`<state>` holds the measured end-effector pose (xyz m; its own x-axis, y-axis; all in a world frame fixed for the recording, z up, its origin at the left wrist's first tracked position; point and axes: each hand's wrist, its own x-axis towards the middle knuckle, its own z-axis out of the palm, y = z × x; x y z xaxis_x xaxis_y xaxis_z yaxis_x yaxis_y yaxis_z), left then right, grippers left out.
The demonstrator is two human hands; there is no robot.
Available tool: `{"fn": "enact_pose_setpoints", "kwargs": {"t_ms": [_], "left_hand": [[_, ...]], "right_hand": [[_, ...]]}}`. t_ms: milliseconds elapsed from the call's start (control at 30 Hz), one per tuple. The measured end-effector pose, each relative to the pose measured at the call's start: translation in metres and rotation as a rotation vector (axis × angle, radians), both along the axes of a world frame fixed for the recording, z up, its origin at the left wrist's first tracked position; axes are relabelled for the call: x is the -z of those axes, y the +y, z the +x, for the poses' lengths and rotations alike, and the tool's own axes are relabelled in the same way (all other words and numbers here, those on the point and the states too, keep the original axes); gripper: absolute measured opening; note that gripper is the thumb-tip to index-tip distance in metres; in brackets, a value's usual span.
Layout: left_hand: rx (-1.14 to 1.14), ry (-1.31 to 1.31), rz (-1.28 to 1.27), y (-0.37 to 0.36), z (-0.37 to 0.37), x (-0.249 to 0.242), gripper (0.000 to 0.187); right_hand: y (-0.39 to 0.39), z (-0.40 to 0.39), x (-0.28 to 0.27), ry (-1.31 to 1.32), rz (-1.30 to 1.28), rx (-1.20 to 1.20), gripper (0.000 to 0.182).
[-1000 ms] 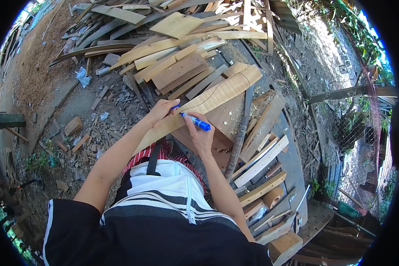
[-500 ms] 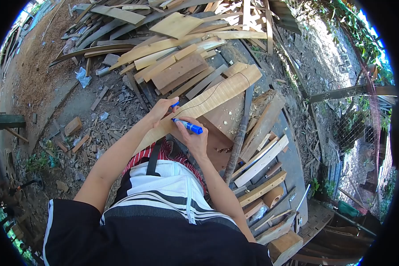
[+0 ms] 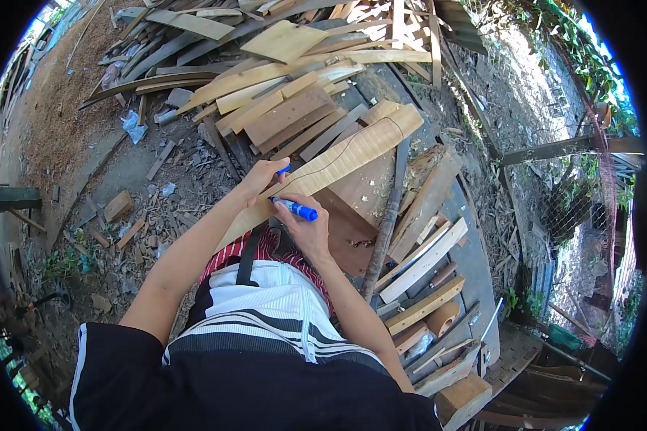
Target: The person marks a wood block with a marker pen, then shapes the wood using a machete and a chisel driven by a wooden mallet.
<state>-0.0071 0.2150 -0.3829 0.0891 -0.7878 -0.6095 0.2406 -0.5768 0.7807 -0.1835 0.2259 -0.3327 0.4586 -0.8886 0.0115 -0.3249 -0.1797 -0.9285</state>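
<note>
A long pale board [image 3: 352,154] slants from my lap up to the right, with a dark curved line drawn along it. My right hand [image 3: 305,226] is closed round a blue marker [image 3: 295,209], its tip at the board near the lower left part of the line. On the board's far edge rests my left hand [image 3: 257,181], fingers bent, with a small blue cap [image 3: 284,170] pinched at its fingertips. The board's lower end is partly hidden behind my left forearm.
Stacked offcuts [image 3: 287,115] lie beyond the board. A long metal bar [image 3: 388,223] stands to the right, beside more wood pieces [image 3: 424,262]. Sawdust [image 3: 65,115] covers ground at the upper left. A wire fence [image 3: 575,194] is at the far right.
My right hand and the marker have moved a little left and down along the board. My left hand and the board have barely moved.
</note>
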Motion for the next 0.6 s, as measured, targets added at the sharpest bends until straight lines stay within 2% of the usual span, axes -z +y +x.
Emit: {"fn": "enact_pose_setpoints", "kwargs": {"t_ms": [433,600], "left_hand": [[-0.001,-0.067,-0.047,-0.001,-0.003,-0.001,0.050],[0.019,-0.091,-0.061,-0.001,-0.003,-0.002,0.050]], "right_hand": [[0.000,0.000,0.002,0.027,-0.140,-0.025,0.020],[0.004,-0.011,-0.002,0.061,-0.108,-0.033,0.017]]}}
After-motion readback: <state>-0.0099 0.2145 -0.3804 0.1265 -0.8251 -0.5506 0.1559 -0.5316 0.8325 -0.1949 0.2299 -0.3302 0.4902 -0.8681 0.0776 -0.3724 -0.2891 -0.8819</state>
